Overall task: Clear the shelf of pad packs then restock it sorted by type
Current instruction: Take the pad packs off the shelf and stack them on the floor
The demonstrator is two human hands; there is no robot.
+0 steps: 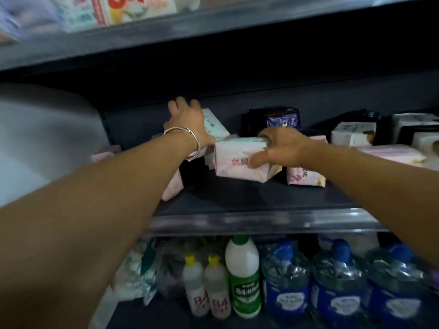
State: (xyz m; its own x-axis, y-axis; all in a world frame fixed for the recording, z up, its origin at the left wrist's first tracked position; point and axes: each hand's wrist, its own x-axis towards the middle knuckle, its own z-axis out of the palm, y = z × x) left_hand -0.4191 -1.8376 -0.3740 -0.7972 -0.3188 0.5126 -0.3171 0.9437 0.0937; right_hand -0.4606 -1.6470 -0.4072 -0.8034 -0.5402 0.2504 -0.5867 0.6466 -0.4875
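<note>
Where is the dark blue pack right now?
The dark blue pack stands at the back of the middle shelf, just behind the right hand and left of the white packs.

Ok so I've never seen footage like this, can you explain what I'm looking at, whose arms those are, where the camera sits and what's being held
There is no machine here. A person wears a camera on the head, so it looks forward and down along both bare arms into a dark store shelf.

The right hand grips a pale pink pad pack, thumb in front and fingers over its top. The left hand, with a bangle on the wrist, reaches further back and rests on a white and green pack; whether it grips it I cannot tell.

More packs lie on the same shelf: pink ones, a dark blue one and white ones at the right. Below stand cleaning bottles and large water jugs.
</note>
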